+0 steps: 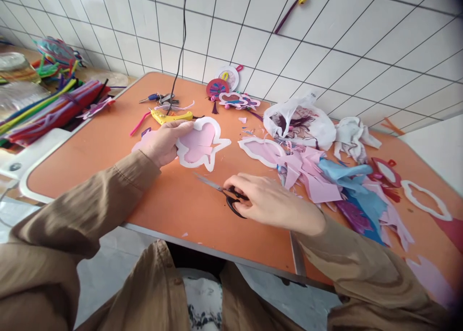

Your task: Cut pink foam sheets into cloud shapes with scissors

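Note:
My left hand (164, 142) pinches the left edge of a pink paper cutout with a thick white wavy border (198, 162), held just above the orange table. Black-handled scissors (231, 200) are in my right hand (265, 198), with fingers in the handle loops and blades pointing up and left toward the cutout. The blades look close together. A second white-bordered pink piece (262, 152) lies on the table beyond my right hand. Behind my left hand rests a yellow glue gun (171, 117), its body partly hidden by the fingers.
Pink, blue and purple scraps (347, 186) heap at the right, by a white plastic bag (300, 121) of dark threads and a white wavy frame (427, 200). Finished-looking ornaments (219, 87) sit by the tiled wall. Colourful pipe cleaners (58, 109) are at far left. A cable (183, 36) hangs down.

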Action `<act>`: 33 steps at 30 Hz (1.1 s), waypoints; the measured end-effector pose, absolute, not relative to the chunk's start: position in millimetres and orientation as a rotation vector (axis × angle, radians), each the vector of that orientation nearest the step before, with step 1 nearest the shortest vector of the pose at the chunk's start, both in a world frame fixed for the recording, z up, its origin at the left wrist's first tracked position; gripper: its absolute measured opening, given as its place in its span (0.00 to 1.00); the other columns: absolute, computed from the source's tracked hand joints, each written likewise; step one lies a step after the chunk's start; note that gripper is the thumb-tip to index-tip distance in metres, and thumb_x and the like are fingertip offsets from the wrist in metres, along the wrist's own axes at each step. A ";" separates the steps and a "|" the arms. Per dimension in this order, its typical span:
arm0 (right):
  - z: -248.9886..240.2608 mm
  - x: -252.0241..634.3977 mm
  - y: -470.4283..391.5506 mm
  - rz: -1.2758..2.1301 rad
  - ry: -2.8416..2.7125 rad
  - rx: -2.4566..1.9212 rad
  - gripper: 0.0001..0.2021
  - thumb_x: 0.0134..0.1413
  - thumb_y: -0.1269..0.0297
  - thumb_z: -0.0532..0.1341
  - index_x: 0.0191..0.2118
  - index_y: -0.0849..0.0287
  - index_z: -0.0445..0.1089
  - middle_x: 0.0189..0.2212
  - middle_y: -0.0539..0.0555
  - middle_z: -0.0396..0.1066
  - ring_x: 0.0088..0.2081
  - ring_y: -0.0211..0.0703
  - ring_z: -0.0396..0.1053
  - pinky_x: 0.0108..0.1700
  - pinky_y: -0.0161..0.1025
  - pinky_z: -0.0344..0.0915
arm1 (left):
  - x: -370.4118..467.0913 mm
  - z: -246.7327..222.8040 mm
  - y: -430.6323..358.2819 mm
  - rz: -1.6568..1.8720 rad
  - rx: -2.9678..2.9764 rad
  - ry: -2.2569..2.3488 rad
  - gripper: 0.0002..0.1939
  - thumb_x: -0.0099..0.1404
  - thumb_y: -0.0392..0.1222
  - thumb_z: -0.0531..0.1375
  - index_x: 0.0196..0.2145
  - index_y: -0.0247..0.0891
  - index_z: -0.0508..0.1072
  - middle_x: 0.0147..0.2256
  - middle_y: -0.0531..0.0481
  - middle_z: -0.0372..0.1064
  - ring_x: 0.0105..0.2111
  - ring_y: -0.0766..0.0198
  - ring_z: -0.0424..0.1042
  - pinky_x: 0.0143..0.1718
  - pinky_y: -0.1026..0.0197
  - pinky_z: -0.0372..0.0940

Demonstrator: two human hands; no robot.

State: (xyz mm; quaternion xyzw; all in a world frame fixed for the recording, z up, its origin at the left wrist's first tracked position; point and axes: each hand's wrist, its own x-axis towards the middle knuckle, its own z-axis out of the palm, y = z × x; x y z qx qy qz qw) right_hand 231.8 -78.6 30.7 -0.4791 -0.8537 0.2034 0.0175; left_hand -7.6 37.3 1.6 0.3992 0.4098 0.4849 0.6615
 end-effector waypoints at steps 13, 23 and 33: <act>24.6 253.4 -48.7 1.872 -1.537 -0.970 0.27 0.46 0.47 0.76 0.48 0.56 0.75 0.30 0.50 0.71 0.29 0.38 0.70 0.31 0.38 0.68 | -8.5 6.9 39.9 1.093 0.801 0.995 0.06 0.64 0.39 0.65 0.32 0.34 0.79 0.27 0.48 0.75 0.25 0.65 0.71 0.26 0.63 0.61; 18.8 250.6 -51.5 1.719 -1.439 -1.065 0.27 0.51 0.35 0.67 0.36 0.56 0.67 0.22 0.47 0.65 0.21 0.37 0.61 0.23 0.38 0.56 | -8.9 4.4 40.8 1.106 0.798 1.007 0.05 0.60 0.41 0.67 0.31 0.36 0.79 0.28 0.48 0.76 0.26 0.64 0.70 0.29 0.62 0.62; 8.5 249.3 -48.8 1.927 -1.399 -1.051 0.32 0.49 0.29 0.64 0.41 0.55 0.69 0.25 0.50 0.68 0.24 0.43 0.66 0.31 0.43 0.62 | -11.4 -0.3 35.9 1.086 1.002 1.019 0.12 0.63 0.49 0.66 0.29 0.38 0.77 0.26 0.49 0.71 0.24 0.63 0.65 0.29 0.59 0.57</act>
